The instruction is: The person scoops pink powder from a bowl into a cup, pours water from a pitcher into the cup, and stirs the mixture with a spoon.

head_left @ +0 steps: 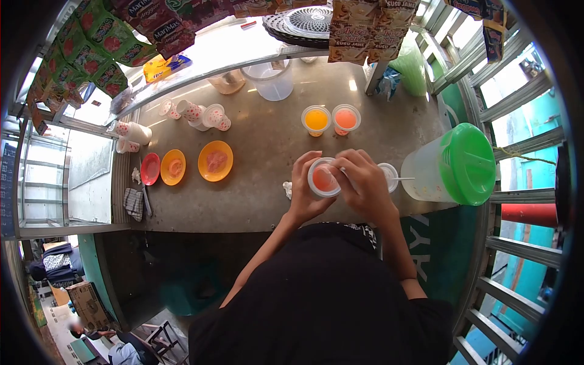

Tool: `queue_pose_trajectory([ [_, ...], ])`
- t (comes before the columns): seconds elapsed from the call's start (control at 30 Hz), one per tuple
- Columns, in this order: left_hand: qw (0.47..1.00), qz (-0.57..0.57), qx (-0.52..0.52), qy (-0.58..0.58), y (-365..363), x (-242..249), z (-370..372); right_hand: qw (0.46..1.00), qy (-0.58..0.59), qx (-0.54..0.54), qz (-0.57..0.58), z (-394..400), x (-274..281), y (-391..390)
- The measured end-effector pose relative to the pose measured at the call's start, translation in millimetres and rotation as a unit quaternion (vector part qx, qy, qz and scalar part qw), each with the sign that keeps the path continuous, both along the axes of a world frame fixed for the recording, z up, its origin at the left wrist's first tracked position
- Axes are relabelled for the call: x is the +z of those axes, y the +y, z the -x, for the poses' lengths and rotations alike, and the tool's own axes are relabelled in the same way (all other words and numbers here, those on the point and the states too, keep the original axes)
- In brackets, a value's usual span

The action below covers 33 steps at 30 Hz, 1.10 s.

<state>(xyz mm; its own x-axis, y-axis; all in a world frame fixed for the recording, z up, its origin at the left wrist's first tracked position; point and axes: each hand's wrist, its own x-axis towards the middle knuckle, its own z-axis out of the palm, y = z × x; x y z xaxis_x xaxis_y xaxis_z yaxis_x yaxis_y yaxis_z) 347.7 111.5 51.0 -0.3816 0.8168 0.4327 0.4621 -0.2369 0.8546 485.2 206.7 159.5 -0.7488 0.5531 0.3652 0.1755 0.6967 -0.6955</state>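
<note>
Head view: taking the green-lidded container (429,170) as the landmark, the left hand (304,193) is to its left, wrapped around the side of a cup of reddish drink (322,181), thumb and fingers spread only as wide as the cup's body. The right hand (368,182) comes in between that cup and the container, its fingers drawn together over the cup's mouth; something translucent shows at the fingertips, but I cannot tell whether they grasp it or only touch the rim.

Just left of the container, partly behind the right hand, sits a second cup (387,173) with a white spoon (406,179) sticking out toward the container, so the right hand has little sideways room there. Beyond the hands, to the container's far left, a cup of yellow drink (317,117) and a cup of coral drink (345,117) stand side by side.

The counter's (261,201) near edge runs from close by the container's base leftward, between the held cup and the person's body, leaving a narrow strip. Wider room lies farther left of the container, between the left hand and the larger orange plate (202,161).
</note>
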Motion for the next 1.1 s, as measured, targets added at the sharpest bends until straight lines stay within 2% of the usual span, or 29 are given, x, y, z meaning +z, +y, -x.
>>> queue_pose_trajectory([
  [0.03, 0.996, 0.050, 0.007, 0.069, 1, -4, 2, 1.000, -0.009, -0.014, 0.006, 4, -19, 2],
  [0.07, 0.996, 0.051, 0.008, 0.069, 2, -11, 4, 0.999, -0.017, -0.026, 0.011, 8, -35, 2],
  [0.13, 0.982, 0.143, -0.009, 0.124, 3, -33, 6, 0.998, -0.039, -0.043, 0.015, 8, -58, 5],
  [0.2, 0.977, 0.165, -0.014, 0.132, 4, -48, 6, 0.996, -0.061, -0.063, 0.020, 6, -76, 8],
  [0.27, 0.961, 0.214, -0.001, 0.177, 6, -52, 3, 0.992, -0.069, -0.075, 0.070, 3, -87, 9],
  [0.4, 0.946, 0.261, -0.009, 0.192, -4, -22, 8, 0.991, -0.065, -0.086, 0.079, -1, -89, 8],
  [0.47, 0.923, 0.274, -0.062, 0.263, -17, -6, 28, 0.995, -0.037, -0.090, 0.036, -2, -82, 5],
  [0.53, 0.918, 0.312, -0.055, 0.238, -29, 2, 48, 0.994, -0.039, -0.088, 0.058, -6, -72, 3],
  [0.6, 0.912, 0.349, -0.043, 0.213, -37, -2, 58, 0.993, -0.040, -0.081, 0.080, -8, -67, 3],
  [0.67, 0.881, 0.390, 0.017, 0.268, -43, -24, 63, 0.992, -0.047, -0.085, 0.084, -10, -67, 3],
  [0.77, 0.880, 0.351, 0.032, 0.317, -37, -45, 51, 0.990, -0.073, -0.068, 0.100, -10, -69, 5],
  [0.83, 0.893, 0.325, 0.046, 0.307, -35, -60, 45, 0.992, -0.072, -0.062, 0.087, -11, -73, 5],
  [0.93, 0.914, 0.290, 0.075, 0.273, -32, -60, 42, 0.993, -0.065, -0.059, 0.075, -13, -72, 5],
  [1.1, 0.942, 0.226, 0.130, 0.210, -22, -32, 39, 0.993, -0.062, -0.060, 0.079, -17, -72, 5],
])
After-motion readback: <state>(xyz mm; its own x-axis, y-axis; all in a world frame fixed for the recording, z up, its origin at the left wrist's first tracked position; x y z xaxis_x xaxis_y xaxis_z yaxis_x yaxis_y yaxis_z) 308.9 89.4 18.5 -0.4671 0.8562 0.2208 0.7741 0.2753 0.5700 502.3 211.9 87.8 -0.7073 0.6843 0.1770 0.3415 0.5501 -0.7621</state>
